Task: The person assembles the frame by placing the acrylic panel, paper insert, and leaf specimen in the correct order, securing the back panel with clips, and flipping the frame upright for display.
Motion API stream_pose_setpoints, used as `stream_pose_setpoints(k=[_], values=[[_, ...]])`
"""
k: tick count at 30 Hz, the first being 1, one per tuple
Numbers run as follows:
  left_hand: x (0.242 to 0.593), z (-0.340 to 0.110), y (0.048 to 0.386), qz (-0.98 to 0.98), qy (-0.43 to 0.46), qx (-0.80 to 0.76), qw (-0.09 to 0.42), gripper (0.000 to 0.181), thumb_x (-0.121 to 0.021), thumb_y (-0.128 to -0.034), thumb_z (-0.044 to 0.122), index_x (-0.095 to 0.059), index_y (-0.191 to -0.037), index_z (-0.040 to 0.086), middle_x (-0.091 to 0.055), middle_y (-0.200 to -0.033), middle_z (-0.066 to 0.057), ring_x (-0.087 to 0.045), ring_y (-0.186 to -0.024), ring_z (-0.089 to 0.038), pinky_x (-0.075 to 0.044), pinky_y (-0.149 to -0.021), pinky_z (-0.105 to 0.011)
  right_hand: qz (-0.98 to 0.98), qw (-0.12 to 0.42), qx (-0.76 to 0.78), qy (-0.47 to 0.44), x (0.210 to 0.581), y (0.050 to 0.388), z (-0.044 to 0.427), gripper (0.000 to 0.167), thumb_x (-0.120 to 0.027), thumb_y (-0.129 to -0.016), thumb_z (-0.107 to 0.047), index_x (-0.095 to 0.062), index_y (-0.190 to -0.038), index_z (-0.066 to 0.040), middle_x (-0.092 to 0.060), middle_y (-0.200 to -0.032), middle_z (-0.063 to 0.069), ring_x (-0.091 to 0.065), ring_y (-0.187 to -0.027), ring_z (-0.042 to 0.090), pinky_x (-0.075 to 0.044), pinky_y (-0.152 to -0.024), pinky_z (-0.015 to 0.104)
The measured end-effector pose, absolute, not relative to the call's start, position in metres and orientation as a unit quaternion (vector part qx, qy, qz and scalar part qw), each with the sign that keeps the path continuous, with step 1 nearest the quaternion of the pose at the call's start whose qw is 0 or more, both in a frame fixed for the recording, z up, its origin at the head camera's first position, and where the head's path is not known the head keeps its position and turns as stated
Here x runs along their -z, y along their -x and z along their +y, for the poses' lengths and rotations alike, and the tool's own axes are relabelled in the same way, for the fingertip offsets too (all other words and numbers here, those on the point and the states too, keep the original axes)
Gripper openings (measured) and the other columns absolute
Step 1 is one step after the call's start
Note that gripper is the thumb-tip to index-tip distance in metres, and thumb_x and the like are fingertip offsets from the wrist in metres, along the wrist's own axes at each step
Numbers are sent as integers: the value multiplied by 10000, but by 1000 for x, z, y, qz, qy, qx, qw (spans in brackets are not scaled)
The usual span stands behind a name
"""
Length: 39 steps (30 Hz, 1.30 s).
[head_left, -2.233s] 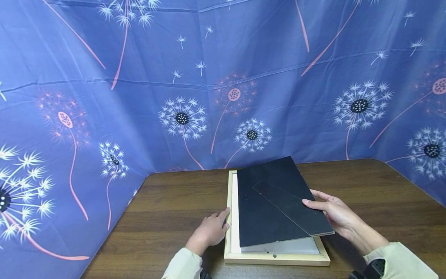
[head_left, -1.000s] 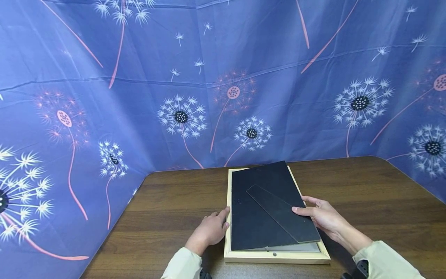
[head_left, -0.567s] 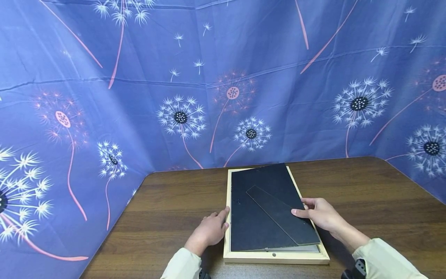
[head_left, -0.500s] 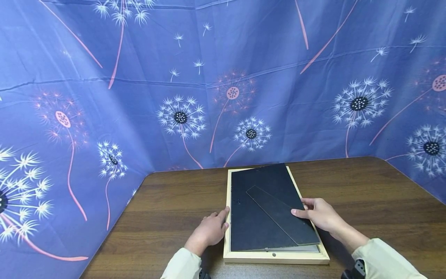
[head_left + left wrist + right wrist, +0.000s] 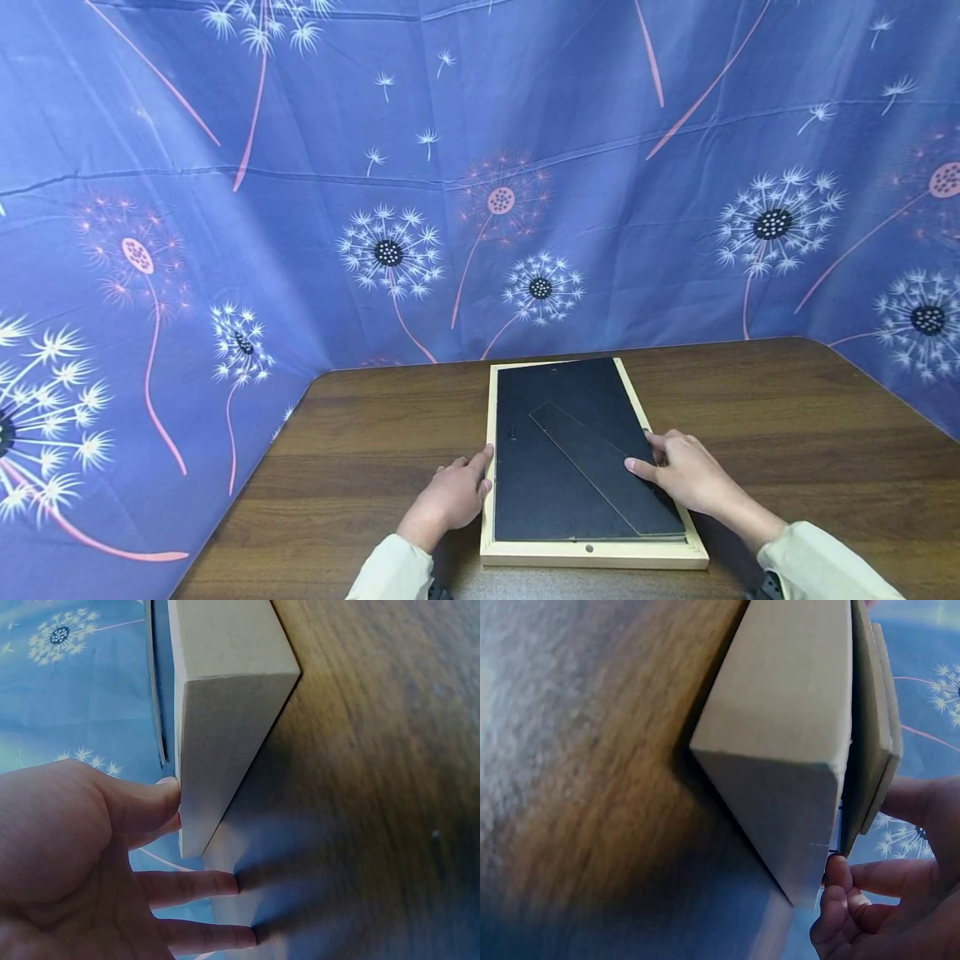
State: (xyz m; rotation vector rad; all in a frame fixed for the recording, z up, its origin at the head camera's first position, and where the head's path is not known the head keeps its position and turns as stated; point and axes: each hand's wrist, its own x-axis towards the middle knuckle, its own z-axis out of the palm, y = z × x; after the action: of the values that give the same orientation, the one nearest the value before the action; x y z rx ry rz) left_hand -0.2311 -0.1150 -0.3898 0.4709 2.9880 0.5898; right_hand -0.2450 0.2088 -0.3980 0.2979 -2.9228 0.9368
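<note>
A pale wooden picture frame point(image 5: 540, 554) lies face down on the table, its black backing board point(image 5: 562, 467) within the rim. The board's right side stands slightly raised, as the gap in the right wrist view beside the frame point(image 5: 772, 690) shows. My right hand point(image 5: 693, 479) pinches the board's right edge, thumb on top and fingers at the side. Against the frame's left rail rests my left hand point(image 5: 450, 500). In the left wrist view, its thumb touches the frame point(image 5: 225, 727) while two straight fingers touch the tabletop.
Brown wooden table point(image 5: 360, 433) surface extends on both sides of the frame. A blue cloth point(image 5: 300, 217) with a dandelion print hangs behind and along the sides. A small grey dot point(image 5: 589, 548) marks the frame's near rail.
The backing board has moved left and down into the frame, covering the pale sheet that showed beneath. My right hand went left and lower with it; the left hand stayed put.
</note>
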Motion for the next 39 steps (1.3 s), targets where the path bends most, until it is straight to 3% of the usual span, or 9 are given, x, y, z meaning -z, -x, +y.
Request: stream_pose_setpoints(k=[12, 22, 26, 35, 39], values=[[389, -113, 230, 970, -144, -193, 38, 461, -581, -1014, 128, -520, -1460, 29, -552, -1311, -387, -522, -1194, -626, -413, -1026, -691, -968, 62, -213, -121, 399, 239, 211, 749, -675, -953, -463, -566, -1295, 194, -612, -1017, 116, -527, -918, 271, -488, -727, 443], [392, -114, 233, 971, -153, -181, 32, 462, -584, -1012, 131, -521, -1457, 26, -564, -1296, -385, -542, -1185, -606, -418, -1028, -682, -979, 113, -83, -147, 402, 235, 209, 667, -578, -992, -519, -661, -1264, 84, -593, -1281, 302, -539, -1193, 482, -491, -861, 608], [392, -114, 233, 970, -155, -184, 32, 462, -585, -1012, 133, -521, -1456, 27, -563, -1292, -388, -539, -1176, -619, -425, -1017, -686, -977, 122, -81, -153, 403, 237, 211, 697, -606, -970, -530, -638, -1285, 91, -606, -1252, 301, -568, -1160, 474, -507, -849, 606], [391, -114, 233, 969, -156, -187, 38, 466, -579, -1017, 139, -513, -1466, 33, -561, -1305, -384, -532, -1195, -610, -422, -1023, -683, -976, 57, -129, -167, 396, 246, 216, 685, -670, -929, -521, -650, -1304, 51, -520, -1296, 426, -518, -1204, 555, -488, -886, 672], [391, -114, 232, 970, -152, -186, 39, 467, -578, -1019, 141, -510, -1469, 37, -559, -1310, -381, -530, -1192, -615, -429, -1015, -681, -977, 52, -114, -171, 393, 251, 214, 685, -706, -899, -521, -669, -1275, 50, -523, -1296, 418, -519, -1203, 552, -484, -893, 669]])
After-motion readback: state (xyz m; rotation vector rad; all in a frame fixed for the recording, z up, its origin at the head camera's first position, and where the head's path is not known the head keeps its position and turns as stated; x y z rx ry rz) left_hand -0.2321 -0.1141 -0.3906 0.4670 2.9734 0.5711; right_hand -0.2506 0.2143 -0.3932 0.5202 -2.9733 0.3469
